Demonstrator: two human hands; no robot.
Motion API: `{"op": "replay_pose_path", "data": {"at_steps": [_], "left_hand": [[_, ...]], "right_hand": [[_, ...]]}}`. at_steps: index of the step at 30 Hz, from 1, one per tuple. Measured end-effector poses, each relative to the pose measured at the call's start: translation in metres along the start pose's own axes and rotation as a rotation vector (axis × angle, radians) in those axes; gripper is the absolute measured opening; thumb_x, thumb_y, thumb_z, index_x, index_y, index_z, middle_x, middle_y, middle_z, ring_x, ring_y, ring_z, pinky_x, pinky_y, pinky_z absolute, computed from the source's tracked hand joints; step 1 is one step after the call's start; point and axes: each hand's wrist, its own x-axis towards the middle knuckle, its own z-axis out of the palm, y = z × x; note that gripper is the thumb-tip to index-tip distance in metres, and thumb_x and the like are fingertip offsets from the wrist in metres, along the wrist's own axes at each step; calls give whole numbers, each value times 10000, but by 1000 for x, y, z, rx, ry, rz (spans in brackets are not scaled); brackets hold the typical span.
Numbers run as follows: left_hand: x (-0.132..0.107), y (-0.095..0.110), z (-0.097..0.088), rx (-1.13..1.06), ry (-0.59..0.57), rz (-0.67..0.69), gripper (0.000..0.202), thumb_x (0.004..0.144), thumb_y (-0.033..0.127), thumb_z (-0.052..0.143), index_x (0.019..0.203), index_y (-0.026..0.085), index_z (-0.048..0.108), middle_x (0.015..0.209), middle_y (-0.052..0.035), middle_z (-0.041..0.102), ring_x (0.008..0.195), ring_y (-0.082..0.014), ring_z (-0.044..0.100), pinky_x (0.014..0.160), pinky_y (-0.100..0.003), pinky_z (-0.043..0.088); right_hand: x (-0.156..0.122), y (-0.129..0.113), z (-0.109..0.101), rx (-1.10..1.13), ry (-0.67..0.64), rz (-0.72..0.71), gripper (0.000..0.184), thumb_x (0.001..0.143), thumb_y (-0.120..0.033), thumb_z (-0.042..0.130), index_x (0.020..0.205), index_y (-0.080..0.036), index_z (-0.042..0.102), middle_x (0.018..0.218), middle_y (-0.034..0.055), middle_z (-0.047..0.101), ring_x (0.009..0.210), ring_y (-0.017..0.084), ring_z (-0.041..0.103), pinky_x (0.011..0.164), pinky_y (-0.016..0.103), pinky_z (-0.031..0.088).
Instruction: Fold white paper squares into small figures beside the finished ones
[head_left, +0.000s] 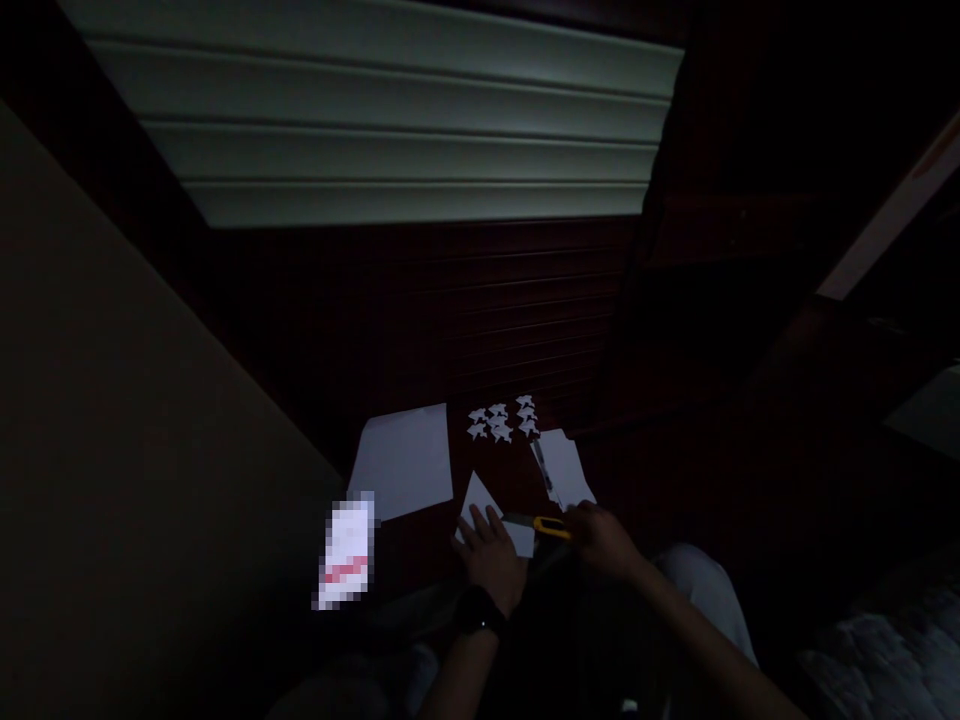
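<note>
In the head view, the only one we have, we look down at a small dark table [499, 467] in dim light. Our left hand [489, 548] lies flat with its fingers spread, pressing on the white paper [474, 491] near the table's front edge and gripping nothing. One pointed corner of this paper juts out beyond our fingertips, and another part shows to the right of the hand. Our right hand [595, 538] is curled closed around the yellow knife [553, 527], whose blade points left and reaches the paper close beside our left fingers; whether it sits inside a fold we cannot tell. To the left, a large white sheet [409, 460] runs along the table's left side, its right edge near the paper. A dark strip of tabletop lies between that edge and the white sheets [568, 468] at the right, giving some room beyond our left fingertips. The small white cut-outs [500, 421] stand in a cluster toward the far edge, well apart from the blade. The right hand is tighter for space, with the white sheets just beyond its knuckles.
</note>
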Motion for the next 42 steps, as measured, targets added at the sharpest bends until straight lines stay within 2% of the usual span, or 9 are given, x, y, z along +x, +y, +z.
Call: {"op": "replay_pose_path", "data": {"at_steps": [3, 6, 12, 20, 28, 35, 39, 42], "left_hand": [[0, -2, -1, -6, 35, 0, 881, 682, 559, 517, 1349, 42, 262, 1388, -278, 218, 1232, -488, 154, 934, -616, 117], [-2, -5, -1, 10, 36, -3, 880, 673, 533, 544, 1354, 56, 254, 1389, -272, 220, 1232, -484, 165, 949, -591, 122], [-3, -7, -1, 39, 21, -10, 862, 666, 491, 564, 1347, 52, 268, 1379, -277, 238, 1236, -478, 165, 954, -573, 137], [-1, -8, -1, 38, 9, -8, 871, 661, 522, 549, 1335, 34, 294, 1364, -282, 267, 1226, -485, 183, 950, -571, 139], [-2, -6, -2, 21, 1, -20, 832, 672, 493, 548, 1331, 44, 310, 1358, -273, 289, 1216, -481, 214, 937, -578, 163], [0, -6, -4, 10, -22, -24, 842, 656, 486, 572, 1320, 31, 324, 1363, -282, 273, 1215, -487, 208, 934, -574, 174], [1, -7, -2, 13, -23, -53, 839, 668, 529, 556, 1304, 23, 348, 1343, -292, 301, 1204, -502, 217, 918, -574, 202], [1, -13, -6, 0, -59, -40, 952, 597, 597, 598, 1314, 30, 331, 1325, -297, 329, 1192, -514, 230, 904, -595, 210]], "right_hand": [[-5, 8, 3, 35, 69, 34, 243, 720, -192, 561, 960, -199, 599, 948, 53, 569, 847, 171, 548, 724, 225, 370], [-12, 13, 4, 51, 114, 94, 278, 733, -180, 535, 1005, -205, 589, 983, 61, 564, 845, 171, 550, 727, 233, 371], [-17, 8, 0, 43, 61, 102, 309, 698, -118, 527, 982, -204, 613, 970, 69, 577, 860, 190, 547, 739, 253, 370], [-14, -1, -4, 32, 46, -4, 194, 713, -186, 542, 899, -197, 594, 905, 43, 558, 844, 172, 520, 721, 235, 352], [-10, 2, -5, 3, 4, 41, 245, 717, -146, 527, 948, -205, 584, 936, 49, 543, 828, 173, 529, 709, 232, 352], [-12, 2, 1, -8, 22, -17, 264, 714, -153, 532, 967, -209, 586, 937, 46, 537, 819, 165, 522, 694, 224, 343], [-5, 2, 2, -36, 10, -44, 233, 721, -144, 526, 937, -200, 593, 922, 45, 536, 797, 159, 521, 687, 224, 336], [-1, 0, 1, -45, 3, -41, 237, 716, -137, 544, 939, -199, 593, 928, 44, 536, 805, 159, 523, 695, 223, 337]]}}
